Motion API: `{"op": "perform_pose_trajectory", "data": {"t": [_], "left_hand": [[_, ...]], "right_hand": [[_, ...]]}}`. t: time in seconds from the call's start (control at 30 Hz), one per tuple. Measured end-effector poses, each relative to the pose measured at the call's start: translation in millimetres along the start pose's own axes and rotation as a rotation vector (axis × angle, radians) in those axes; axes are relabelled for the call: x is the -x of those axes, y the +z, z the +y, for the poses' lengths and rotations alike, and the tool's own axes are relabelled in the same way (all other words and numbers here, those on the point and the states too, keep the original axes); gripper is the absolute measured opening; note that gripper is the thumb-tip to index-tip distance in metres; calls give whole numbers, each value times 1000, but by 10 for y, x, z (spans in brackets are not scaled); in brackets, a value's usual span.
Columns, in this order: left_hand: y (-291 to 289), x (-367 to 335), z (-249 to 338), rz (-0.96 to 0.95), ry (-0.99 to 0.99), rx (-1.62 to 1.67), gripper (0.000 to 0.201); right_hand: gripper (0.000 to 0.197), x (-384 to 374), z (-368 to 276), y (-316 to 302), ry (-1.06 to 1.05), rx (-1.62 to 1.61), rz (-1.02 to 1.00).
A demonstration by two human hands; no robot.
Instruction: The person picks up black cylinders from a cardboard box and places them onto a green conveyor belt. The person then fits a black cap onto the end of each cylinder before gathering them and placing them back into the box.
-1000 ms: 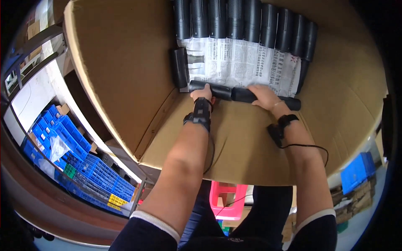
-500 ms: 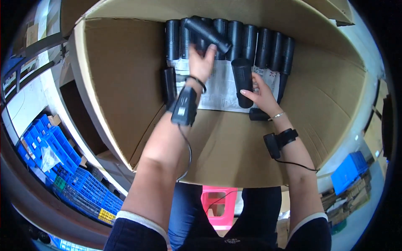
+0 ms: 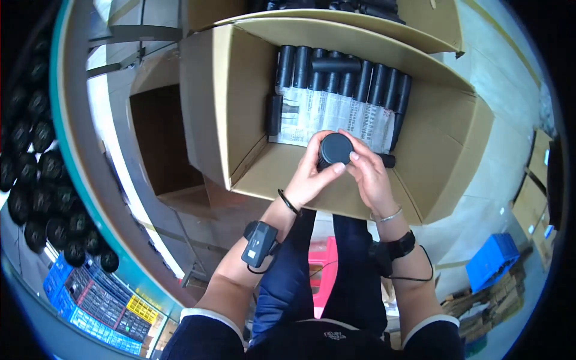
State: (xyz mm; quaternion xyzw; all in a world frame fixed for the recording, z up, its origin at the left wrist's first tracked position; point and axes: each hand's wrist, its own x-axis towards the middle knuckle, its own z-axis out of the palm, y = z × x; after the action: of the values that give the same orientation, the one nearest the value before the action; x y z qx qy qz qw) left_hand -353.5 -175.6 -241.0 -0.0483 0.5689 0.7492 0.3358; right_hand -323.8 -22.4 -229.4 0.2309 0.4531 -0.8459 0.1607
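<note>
resting between fingers point(image 3: 367, 154): black cylinder point(image 3: 336, 148)

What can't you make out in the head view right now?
All in the head view:
Held black cylinder: sides mostly hidden by left hand and right hand.
Row cylinders: some partly covered by the crosswise cylinder.
Dark items in the far box: cut off by the upper edge.

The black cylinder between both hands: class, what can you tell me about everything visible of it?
The black cylinder points one flat, round end toward the camera. That end has a narrow rim and looks smooth and matt, perhaps plastic. A strip of its side shows at the lower left; the rest is hidden. The left hand curls around its left side, and the right hand touches its right. Behind it in view is the open cardboard box.
</note>
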Motion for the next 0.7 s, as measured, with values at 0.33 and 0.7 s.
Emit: {"op": "perform_pose_trajectory", "data": {"t": [0.33,0.7], "left_hand": [[98,1071,814,51,-23,-25,57],[66,2761,1810,-49,52,-168,62]], "right_hand": [[42,896,-527,783,234,18,-94],[44,1778,-1178,1902,114,532,-615]]}}
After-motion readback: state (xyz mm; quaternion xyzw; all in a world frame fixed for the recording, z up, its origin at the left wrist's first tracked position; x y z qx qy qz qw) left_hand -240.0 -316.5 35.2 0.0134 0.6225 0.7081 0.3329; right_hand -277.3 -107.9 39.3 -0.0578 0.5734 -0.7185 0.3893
